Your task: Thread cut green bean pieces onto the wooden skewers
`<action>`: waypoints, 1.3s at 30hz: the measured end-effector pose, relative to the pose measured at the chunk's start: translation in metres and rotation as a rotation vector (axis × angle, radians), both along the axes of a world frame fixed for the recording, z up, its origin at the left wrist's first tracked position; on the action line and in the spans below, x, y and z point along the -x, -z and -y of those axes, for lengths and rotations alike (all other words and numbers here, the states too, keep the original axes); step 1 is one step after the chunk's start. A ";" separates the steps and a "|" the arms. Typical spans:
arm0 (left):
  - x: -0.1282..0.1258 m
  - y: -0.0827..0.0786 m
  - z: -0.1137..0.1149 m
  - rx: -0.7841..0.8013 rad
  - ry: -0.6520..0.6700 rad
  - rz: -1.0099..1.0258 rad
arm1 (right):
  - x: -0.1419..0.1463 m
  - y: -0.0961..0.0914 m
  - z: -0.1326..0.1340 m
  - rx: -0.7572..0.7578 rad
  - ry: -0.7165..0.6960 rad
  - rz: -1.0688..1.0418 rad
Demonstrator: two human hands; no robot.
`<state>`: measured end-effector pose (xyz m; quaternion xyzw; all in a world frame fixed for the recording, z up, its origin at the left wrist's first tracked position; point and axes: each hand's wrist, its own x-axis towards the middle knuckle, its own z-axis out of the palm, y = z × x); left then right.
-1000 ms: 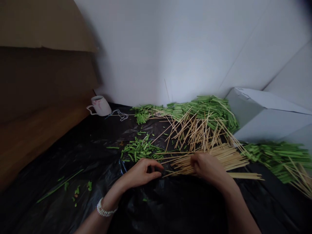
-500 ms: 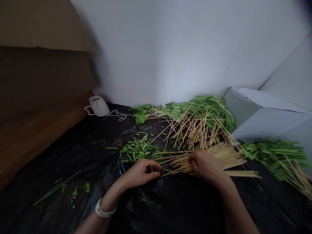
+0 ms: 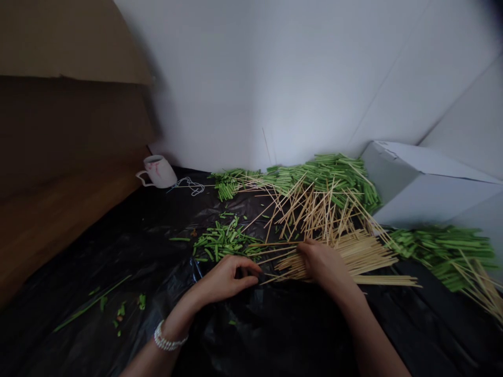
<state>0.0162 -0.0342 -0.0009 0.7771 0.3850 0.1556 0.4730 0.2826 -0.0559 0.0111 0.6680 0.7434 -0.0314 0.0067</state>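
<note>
My left hand [image 3: 230, 276] lies on the black plastic sheet [image 3: 283, 335] with its fingers curled and its thumb against the fingertips. What it pinches, if anything, is hidden. It sits just in front of a small heap of cut green stems [image 3: 223, 242]. My right hand [image 3: 324, 264] rests knuckles up on the left end of a bundle of bamboo skewers [image 3: 365, 254], its fingers curled down into them. More loose skewers [image 3: 318, 209] fan out behind the bundle.
A long pile of green stems [image 3: 326, 175] runs along the white wall, and another pile [image 3: 448, 248] lies at the right. A white box [image 3: 424, 183] stands at the back right. A white mug [image 3: 157, 170] and a string [image 3: 190, 184] sit at the back left, by a wooden surface [image 3: 51, 220].
My right hand has slid a little to the left along the skewer bundle. My left hand has stayed where it was, still curled.
</note>
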 end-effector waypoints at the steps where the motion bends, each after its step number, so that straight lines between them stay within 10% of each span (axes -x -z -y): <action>1: 0.000 0.000 0.000 -0.003 -0.002 0.000 | 0.001 0.001 0.000 -0.008 -0.006 0.009; 18: -0.001 -0.001 0.003 -0.015 -0.030 0.008 | 0.016 0.013 -0.003 -0.069 -0.135 0.106; 28: -0.002 -0.003 0.003 -0.084 -0.184 0.086 | 0.060 0.019 0.012 -0.566 -0.496 -0.117; 39: -0.001 -0.011 0.005 -0.267 -0.271 0.101 | 0.063 0.028 0.014 -0.679 -0.569 -0.202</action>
